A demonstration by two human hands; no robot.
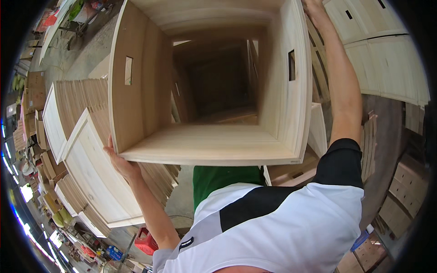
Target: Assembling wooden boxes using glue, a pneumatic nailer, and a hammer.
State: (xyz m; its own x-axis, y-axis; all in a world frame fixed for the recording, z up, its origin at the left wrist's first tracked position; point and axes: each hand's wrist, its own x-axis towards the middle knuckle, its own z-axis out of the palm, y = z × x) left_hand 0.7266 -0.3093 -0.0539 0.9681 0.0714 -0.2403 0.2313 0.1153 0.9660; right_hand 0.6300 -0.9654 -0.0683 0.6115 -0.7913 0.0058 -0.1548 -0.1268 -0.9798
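Note:
A pale bare-wood box [218, 144] fills the upper middle, its open side facing me. A rectangular slot cuts through its left wall and another through its right wall. Through it I look down into a dark, square-sided space whose bottom I cannot make out. My left hand [124, 163] is closed on the near left corner, with the thumb up along the outside and the fingers partly hidden underneath. My right arm stretches up along the right side; my right hand [314, 6] grips the far right corner, partly cut off by the picture's top.
Left of the box stand tight rows of flat wooden panels [101, 170]. More slotted wooden boxes [382, 63] are stacked at the right, with drawer-like pieces [403, 195] lower down. A red plastic container [145, 241] stands on the floor near my left forearm. Cardboard cartons [34, 93] line the far left.

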